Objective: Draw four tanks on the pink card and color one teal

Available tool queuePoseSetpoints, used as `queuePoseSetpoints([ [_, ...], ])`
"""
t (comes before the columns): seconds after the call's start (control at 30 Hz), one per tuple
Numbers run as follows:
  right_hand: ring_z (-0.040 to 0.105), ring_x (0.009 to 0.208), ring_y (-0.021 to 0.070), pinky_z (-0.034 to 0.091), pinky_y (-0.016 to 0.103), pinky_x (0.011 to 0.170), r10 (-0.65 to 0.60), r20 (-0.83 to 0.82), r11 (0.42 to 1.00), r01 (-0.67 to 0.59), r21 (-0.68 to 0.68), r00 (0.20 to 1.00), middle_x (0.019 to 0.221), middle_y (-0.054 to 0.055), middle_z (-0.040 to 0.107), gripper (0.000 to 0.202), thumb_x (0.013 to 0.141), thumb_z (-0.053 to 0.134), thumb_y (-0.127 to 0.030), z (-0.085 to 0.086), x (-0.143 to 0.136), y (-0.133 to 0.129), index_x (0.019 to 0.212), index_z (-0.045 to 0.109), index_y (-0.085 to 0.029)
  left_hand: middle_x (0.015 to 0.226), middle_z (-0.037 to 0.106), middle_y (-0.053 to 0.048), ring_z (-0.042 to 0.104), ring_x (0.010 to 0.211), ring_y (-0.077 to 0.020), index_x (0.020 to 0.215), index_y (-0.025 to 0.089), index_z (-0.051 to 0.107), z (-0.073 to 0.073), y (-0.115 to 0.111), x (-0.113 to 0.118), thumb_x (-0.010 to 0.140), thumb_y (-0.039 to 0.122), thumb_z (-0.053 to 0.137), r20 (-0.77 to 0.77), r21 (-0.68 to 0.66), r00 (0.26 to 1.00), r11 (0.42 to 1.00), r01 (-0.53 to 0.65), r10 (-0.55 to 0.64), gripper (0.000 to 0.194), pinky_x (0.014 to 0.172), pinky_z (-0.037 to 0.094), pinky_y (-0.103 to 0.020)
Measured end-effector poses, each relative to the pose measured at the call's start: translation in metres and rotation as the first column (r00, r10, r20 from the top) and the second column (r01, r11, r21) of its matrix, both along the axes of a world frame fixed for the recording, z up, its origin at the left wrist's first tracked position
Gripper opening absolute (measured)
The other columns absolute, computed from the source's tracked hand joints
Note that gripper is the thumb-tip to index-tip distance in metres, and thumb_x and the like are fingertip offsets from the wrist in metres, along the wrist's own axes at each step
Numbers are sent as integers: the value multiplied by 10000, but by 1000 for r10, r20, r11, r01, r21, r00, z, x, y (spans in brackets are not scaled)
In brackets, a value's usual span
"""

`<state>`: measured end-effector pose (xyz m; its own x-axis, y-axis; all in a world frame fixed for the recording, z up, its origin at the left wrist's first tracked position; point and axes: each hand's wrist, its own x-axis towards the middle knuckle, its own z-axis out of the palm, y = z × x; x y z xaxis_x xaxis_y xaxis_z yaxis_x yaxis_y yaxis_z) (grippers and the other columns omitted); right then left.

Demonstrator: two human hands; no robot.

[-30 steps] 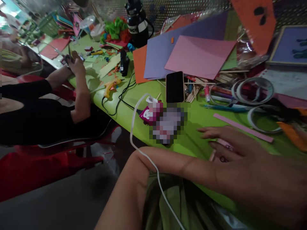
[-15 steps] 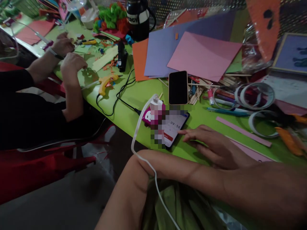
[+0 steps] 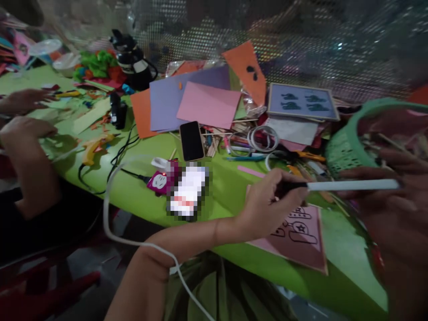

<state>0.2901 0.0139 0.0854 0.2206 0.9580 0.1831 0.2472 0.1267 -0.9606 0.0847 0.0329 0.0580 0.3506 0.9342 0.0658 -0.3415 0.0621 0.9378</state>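
A white pen was gripped at its black end by the left hand, whose fingers were closed around it. Its barrel was pointed toward the right hand, which was dim and blurred close by; whether the pen was also gripped there could not be told. Beneath the pen, a pink board bearing black line drawings was laid flat on the green table and was partly covered by the left hand.

Just beyond that hand, a pink strip was placed near some tape rolls. To the left, a lit phone, its screen blurred by pixels, was set beside a magenta adapter, and a white cable was looped down in front of the left arm. A dark phone was laid farther back.

On the right, a green basket was partly hidden by the right hand. Behind the tapes, a framed picture was seen, with pink paper and purple paper spread to its left. Farther left, a yellow glue gun was seen near a co-worker's hands.
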Motion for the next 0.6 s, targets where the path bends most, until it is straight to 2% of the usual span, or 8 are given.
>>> queuePoseSetpoints([
  [0.03, 678, 736, 264, 552, 410, 620, -19, -88, 1000, 19, 2, 996, 965, 95, 761, 455, 749, 766, -460, 2, -5, 0, 1190, 760, -350, 783, 636, 6, 628, 700, -117, 1018, 191, 595, -5, 0, 3, 972, 328, 650, -18, -13, 999, 999, 40, -40, 155, 607, 486, -224],
  [0.07, 680, 787, 272, 555, 399, 642, -52, -107, 998, 50, -22, 993, 921, 94, 753, 344, 757, 771, -461, 2, -7, -2, 1074, 800, -332, 819, 636, 0, 627, 721, -118, 1023, 191, 585, -9, 0, 6, 983, 330, 630, -57, -7, 996, 997, 71, -71, 151, 638, 505, -233],
  [0.13, 660, 746, 257, 539, 377, 605, -90, -27, 992, 87, -93, 996, 870, 79, 744, 187, 797, 780, -445, -3, -4, -8, 950, 825, -347, 873, 630, -9, 609, 755, -120, 996, 196, 581, -14, 0, 8, 982, 303, 615, -116, 15, 991, 998, 68, -66, 113, 703, 510, -254],
  [0.2, 611, 608, 224, 481, 343, 492, -39, 74, 990, 49, -132, 996, 806, 59, 738, 146, 808, 779, -476, -12, 4, -13, 843, 827, -343, 910, 625, -16, 604, 840, -142, 994, 208, 580, -16, -1, 8, 995, 302, 591, -181, 44, 982, 997, 56, -47, 95, 788, 502, -280],
  [0.27, 642, 607, 239, 499, 348, 497, 72, 169, 982, -40, -183, 983, 763, 47, 740, 191, 829, 753, -509, -21, 10, -13, 822, 826, -333, 945, 625, -26, 593, 910, -163, 1004, 218, 585, -14, -2, 6, 1027, 325, 541, -242, 73, 970, 996, 52, -33, 118, 854, 484, -302],
  [0.37, 724, 728, 278, 578, 376, 628, 169, 259, 971, -116, -208, 951, 802, 31, 774, 194, 860, 725, -501, -27, 9, -10, 855, 818, -331, 945, 620, -25, 571, 915, -175, 1010, 229, 593, -12, -2, 4, 1067, 360, 462, -318, 106, 948, 994, 40, -4, 194, 880, 455, -318],
  [0.43, 746, 761, 286, 593, 373, 650, 174, 278, 973, -122, -194, 945, 843, 28, 797, 190, 869, 718, -490, -27, 4, -10, 869, 816, -327, 938, 622, -23, 561, 903, -179, 1004, 233, 596, -12, -3, 2, 1073, 367, 448, -355, 118, 935, 992, 30, 14, 211, 872, 440, -321],
  [0.6, 728, 669, 240, 558, 317, 555, 150, 304, 983, -109, -149, 941, 802, 21, 791, 206, 906, 685, -469, -26, -5, -17, 905, 808, -304, 893, 623, -21, 555, 853, -185, 974, 238, 577, -16, -6, 1, 1073, 417, 446, -389, 123, 921, 992, 17, 32, 243, 814, 432, -327],
])
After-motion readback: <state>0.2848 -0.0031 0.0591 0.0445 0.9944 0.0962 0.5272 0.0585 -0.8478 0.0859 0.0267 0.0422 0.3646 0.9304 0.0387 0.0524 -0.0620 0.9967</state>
